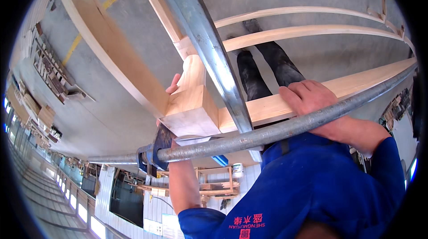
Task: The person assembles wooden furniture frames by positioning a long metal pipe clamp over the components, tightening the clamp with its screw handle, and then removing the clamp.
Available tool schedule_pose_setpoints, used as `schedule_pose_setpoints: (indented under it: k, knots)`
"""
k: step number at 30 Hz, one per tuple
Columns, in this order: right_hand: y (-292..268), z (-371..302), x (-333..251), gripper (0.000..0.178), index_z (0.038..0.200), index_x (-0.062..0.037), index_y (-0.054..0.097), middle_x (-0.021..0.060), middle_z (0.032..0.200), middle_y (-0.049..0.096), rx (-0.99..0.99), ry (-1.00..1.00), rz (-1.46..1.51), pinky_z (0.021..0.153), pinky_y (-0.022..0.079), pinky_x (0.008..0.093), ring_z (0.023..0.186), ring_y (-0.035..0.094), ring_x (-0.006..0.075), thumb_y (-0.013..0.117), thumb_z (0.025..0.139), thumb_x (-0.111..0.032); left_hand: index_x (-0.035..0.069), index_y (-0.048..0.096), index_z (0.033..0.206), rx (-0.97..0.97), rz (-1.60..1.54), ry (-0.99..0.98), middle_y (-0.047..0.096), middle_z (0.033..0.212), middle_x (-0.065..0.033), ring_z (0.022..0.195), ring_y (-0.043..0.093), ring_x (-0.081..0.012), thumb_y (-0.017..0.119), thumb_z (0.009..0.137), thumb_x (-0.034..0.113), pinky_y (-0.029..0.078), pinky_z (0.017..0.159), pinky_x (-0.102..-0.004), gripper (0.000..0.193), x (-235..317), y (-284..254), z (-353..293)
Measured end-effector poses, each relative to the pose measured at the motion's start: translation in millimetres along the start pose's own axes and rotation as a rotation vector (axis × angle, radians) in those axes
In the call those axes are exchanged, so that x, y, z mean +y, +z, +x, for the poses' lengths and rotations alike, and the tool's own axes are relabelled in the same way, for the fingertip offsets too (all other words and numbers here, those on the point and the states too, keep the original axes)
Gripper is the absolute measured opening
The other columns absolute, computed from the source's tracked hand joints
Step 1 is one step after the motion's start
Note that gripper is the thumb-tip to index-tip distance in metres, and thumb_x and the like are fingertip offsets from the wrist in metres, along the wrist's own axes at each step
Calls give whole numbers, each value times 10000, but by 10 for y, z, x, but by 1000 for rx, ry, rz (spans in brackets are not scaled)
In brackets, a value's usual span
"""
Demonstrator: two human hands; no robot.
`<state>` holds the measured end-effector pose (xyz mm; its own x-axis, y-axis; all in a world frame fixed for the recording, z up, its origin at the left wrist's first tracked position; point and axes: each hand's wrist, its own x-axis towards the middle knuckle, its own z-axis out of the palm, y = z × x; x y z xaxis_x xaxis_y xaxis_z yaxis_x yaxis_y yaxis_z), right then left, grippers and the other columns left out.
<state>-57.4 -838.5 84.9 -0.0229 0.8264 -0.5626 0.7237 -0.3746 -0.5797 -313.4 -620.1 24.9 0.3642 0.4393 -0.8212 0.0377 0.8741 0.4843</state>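
Observation:
A pale wooden post [191, 100] with a square block end and a narrower, rounded part stands at the centre, joined to curved wooden rails. My left hand [173, 84] reaches behind it; only some fingers show past its far side, wrapped round the post. My right hand [312, 97] is closed over the long wooden rail [356, 80] running off to the right. A grey pipe clamp bar [267, 138] crosses in front of my body, over my right forearm. Its dark clamp jaw [154, 154] sits beside the post's block end, near my left forearm.
A shiny metal bar [205, 42] crosses the wooden frame. A wide curved board [98, 38] rises at the left, and two thinner rails [312, 31] arch at the upper right. Wood pieces [55, 71] lie on the concrete floor; a wooden shelf [218, 187] stands behind.

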Motion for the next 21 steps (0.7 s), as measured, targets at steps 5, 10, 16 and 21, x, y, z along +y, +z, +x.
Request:
schedule_pose_setpoints:
  k: [5,10,16,21]
  knots:
    - [60,66,-32,342,1093,-9,661,108,878,653,120,-27,-58,766,549,366,807,652,257,641,770,-117,16,488,1439,41,-49,-16,431,1554,-212,1443,429,-323,496,1060,379,363,1211,-482,525,-6,-36,12]
    - [100,105,-5,362,1088,-7,666,98,842,633,106,-15,-78,737,542,355,772,635,250,649,746,-123,21,476,1451,38,-84,-41,423,1559,-211,1447,422,-324,487,1062,379,364,1209,-482,528,-14,-164,163]
    - [69,120,-33,372,1096,0,662,109,846,627,87,-21,-98,738,543,358,779,636,265,649,747,-129,27,461,1464,54,-132,-62,414,1565,-211,1453,414,-325,477,1065,378,367,1207,-482,532,-61,-218,163]
    - [78,116,-48,398,1105,-3,659,118,873,637,76,-22,-118,733,553,376,805,653,283,661,731,-139,31,448,1476,73,-237,-67,407,1570,-210,1457,407,-326,468,1068,377,369,1206,-482,535,-219,-358,89]
